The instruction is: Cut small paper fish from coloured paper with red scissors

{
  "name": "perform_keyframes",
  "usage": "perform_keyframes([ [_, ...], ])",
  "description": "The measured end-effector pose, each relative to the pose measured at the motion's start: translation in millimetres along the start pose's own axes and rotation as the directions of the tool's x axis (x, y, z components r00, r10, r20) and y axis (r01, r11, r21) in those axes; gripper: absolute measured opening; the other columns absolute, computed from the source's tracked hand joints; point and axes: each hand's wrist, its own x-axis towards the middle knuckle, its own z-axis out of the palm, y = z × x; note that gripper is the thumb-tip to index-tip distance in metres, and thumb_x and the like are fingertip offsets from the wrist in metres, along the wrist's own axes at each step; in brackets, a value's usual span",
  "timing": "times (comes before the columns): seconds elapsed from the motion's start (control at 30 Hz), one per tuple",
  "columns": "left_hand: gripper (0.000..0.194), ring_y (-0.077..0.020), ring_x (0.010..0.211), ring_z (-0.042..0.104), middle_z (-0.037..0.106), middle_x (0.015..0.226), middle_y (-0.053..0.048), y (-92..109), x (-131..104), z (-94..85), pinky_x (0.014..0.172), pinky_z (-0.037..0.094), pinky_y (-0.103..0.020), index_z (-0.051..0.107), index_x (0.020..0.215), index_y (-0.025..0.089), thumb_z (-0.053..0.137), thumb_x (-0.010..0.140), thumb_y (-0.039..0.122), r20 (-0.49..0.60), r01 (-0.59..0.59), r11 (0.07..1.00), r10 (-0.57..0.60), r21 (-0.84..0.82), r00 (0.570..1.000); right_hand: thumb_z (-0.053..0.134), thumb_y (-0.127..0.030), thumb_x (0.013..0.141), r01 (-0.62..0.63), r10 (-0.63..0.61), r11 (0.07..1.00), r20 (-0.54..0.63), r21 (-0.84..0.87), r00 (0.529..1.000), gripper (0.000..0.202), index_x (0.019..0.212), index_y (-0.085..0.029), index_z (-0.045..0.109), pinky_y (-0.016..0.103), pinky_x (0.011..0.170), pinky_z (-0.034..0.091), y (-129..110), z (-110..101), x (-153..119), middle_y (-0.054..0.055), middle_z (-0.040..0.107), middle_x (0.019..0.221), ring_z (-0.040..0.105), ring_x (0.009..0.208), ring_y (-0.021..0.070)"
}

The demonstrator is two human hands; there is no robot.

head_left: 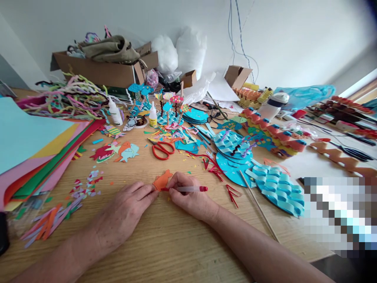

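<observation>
An orange paper fish [161, 181] lies on the wooden table between my hands. My left hand [128, 210] presses its closed fingertips on the fish's left edge. My right hand [191, 196] grips a red pen [191, 189] with a clear barrel, its tip end at the fish's lower edge. The tip itself is partly hidden by my fingers. Beyond the fish lie red-handled scissors [163, 149]. Several cut paper fish [125, 151] in red, green, orange and light blue overlap to the left of the scissors.
Coloured paper sheets [35, 137] are stacked at the left, with paper strips [54, 224] nearer me. Glue bottles [152, 116] stand behind the scissors. Blue discs with woven paper waves [278, 190] and a wooden stick [259, 206] lie at right. A cardboard box [97, 72] stands at the back.
</observation>
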Motion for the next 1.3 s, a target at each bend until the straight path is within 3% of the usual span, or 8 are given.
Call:
perform_keyframes([
  [0.23,0.042,-0.0186,0.095,0.053,0.061,0.108,-0.005,-1,-3,1.7,0.082,0.05,-0.033,0.057,0.113,0.017,0.032,0.082,0.003,0.05,0.017,1.0,-0.016,-0.02,0.999,0.047,-0.014,0.07,-0.014,0.022,0.992,-0.065,0.122,0.998,0.006,0.07,-0.018,0.052,0.018,0.043,0.031,3,-3,1,-0.005,0.049,0.057,0.04,0.047,0.0074],
  [0.4,0.044,-0.0187,0.095,0.053,0.062,0.109,-0.005,-1,-2,2.0,0.082,0.05,-0.033,0.057,0.114,0.016,0.03,0.082,0.001,0.061,0.016,0.999,-0.014,-0.034,0.998,0.047,-0.022,0.08,0.072,-0.06,0.994,-0.14,0.082,0.988,0.012,0.084,-0.019,0.058,0.02,0.051,0.038,13,-7,6,-0.001,0.057,0.066,0.051,0.056,0.01],
  [0.5,0.044,-0.019,0.094,0.053,0.062,0.109,-0.006,-1,-1,-0.2,0.081,0.051,-0.034,0.058,0.113,0.015,0.03,0.082,0.001,0.056,0.011,0.999,-0.009,-0.044,0.998,0.045,-0.024,0.085,0.125,-0.124,0.992,-0.105,0.001,0.987,0.016,0.09,-0.02,0.059,0.023,0.064,0.043,18,-9,10,0.002,0.063,0.079,0.058,0.071,0.0131],
  [0.67,0.043,-0.0174,0.094,0.053,0.061,0.109,-0.005,0,-1,-1.9,0.082,0.05,-0.032,0.058,0.112,0.017,0.03,0.083,0.0,0.073,0.041,0.996,-0.035,-0.083,0.997,0.048,-0.023,0.084,0.174,-0.176,0.978,-0.014,-0.112,0.984,0.019,0.101,-0.019,0.056,0.028,0.075,0.044,12,-14,9,0.006,0.065,0.094,0.058,0.086,0.0166],
  [0.83,0.038,-0.0185,0.093,0.053,0.062,0.104,-0.006,1,1,-1.3,0.081,0.051,-0.034,0.058,0.112,0.016,0.034,0.085,0.004,0.091,0.057,0.995,-0.049,-0.087,0.995,0.041,-0.02,0.086,0.164,-0.164,0.983,0.015,-0.077,0.986,0.018,0.091,-0.02,0.059,0.023,0.063,0.043,5,-9,3,0.002,0.063,0.077,0.057,0.069,0.0123],
  [1.0,0.038,-0.0193,0.092,0.053,0.061,0.104,-0.007,2,2,-3.1,0.08,0.051,-0.036,0.058,0.11,0.016,0.033,0.085,0.004,0.12,0.083,0.992,-0.071,-0.099,0.99,0.045,-0.014,0.077,0.036,-0.035,0.998,0.018,-0.054,0.999,0.012,0.085,-0.019,0.052,0.019,0.045,0.032,7,0,3,-0.007,0.048,0.054,0.041,0.045,0.0081],
  [1.3,0.04,-0.0199,0.095,0.053,0.059,0.107,-0.006,2,0,-1.6,0.082,0.05,-0.036,0.057,0.113,0.019,0.034,0.083,0.003,0.126,0.111,0.988,-0.097,-0.11,0.987,0.046,-0.013,0.076,0.034,-0.035,0.999,0.043,0.023,0.998,0.01,0.075,-0.018,0.054,0.019,0.052,0.039,-2,0,7,-0.002,0.059,0.066,0.05,0.055,0.0099],
])
